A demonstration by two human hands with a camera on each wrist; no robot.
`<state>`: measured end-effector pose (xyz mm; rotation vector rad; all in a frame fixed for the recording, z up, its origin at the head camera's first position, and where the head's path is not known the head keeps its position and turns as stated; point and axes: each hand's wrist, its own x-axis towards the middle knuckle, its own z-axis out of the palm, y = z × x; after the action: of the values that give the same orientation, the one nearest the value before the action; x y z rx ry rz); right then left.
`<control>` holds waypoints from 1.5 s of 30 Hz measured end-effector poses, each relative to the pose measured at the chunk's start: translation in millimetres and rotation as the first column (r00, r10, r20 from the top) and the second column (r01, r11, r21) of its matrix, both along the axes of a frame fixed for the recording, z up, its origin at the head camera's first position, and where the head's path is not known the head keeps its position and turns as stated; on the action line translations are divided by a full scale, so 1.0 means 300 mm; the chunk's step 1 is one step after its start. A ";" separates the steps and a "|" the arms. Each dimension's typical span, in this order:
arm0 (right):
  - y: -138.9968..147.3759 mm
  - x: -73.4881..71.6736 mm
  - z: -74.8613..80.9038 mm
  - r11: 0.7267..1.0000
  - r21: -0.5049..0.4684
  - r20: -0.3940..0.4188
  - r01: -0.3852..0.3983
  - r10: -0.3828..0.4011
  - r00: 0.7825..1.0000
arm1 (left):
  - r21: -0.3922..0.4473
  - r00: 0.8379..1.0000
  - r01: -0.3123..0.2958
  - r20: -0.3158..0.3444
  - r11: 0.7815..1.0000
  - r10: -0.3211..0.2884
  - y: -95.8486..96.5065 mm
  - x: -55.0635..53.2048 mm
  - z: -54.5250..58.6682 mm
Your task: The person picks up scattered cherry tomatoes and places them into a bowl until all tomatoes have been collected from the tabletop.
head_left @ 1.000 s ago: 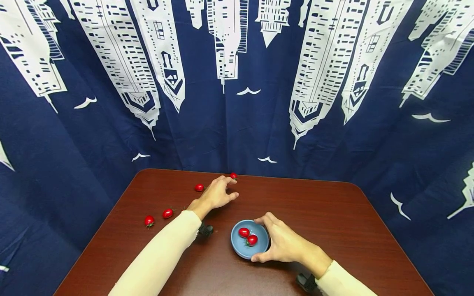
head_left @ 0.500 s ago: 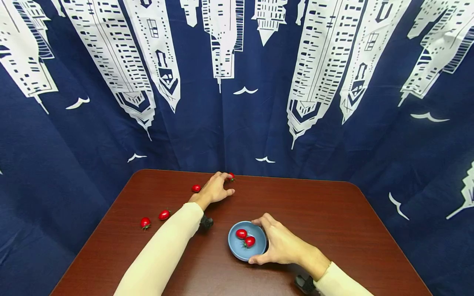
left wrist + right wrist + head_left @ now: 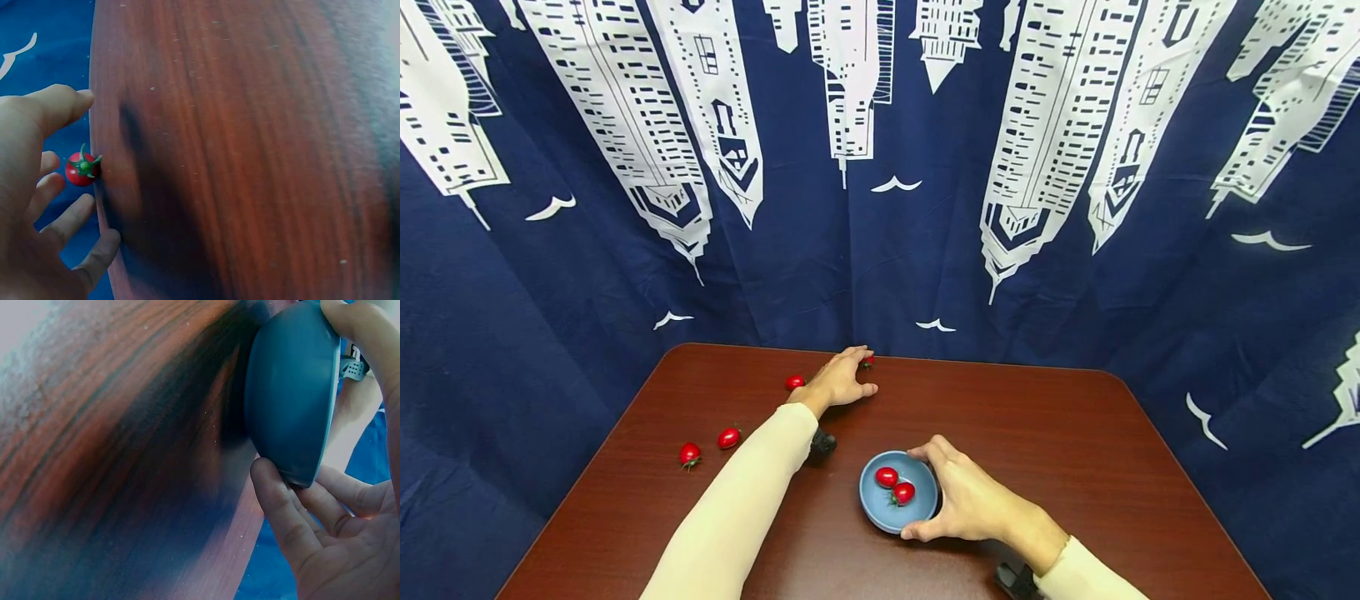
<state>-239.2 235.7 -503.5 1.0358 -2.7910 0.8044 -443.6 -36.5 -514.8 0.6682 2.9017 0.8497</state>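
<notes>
My left hand (image 3: 837,380) reaches over the table's far edge, its fingers spread and holding nothing. Right by its fingertips sits a red cherry tomato (image 3: 868,362), partly covered by the fingers in the head view. The left wrist view shows this cherry tomato (image 3: 79,173) with its green stem, between the thumb and the fingers. My right hand (image 3: 967,495) grips a small blue bowl (image 3: 877,508) by its right side, thumb at the near rim and fingers at the far rim. Two cherry tomatoes (image 3: 903,493) lie inside the bowl.
Left of my left arm, two cherry tomatoes (image 3: 728,437) lie on the brown wooden table (image 3: 1037,433). Another cherry tomato (image 3: 794,382) is beside the left wrist. A dark blue cloth (image 3: 805,275) printed with white buildings hangs behind the table's far edge.
My left hand has moved slightly further towards the far tomato, its fingertips now overlapping it in the head view. The right hand keeps its grip on the bowl; the head view has shifted a little.
</notes>
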 end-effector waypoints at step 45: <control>0.000 0.000 0.005 1.000 0.003 -0.007 -0.001 0.001 1.000 | 0.066 0.990 0.133 -0.059 0.989 -0.129 -0.036 0.026 -0.021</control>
<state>-239.3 235.6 -502.0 1.0391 -2.7871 0.7955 -435.8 -47.4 -521.3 0.8903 2.8476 0.9344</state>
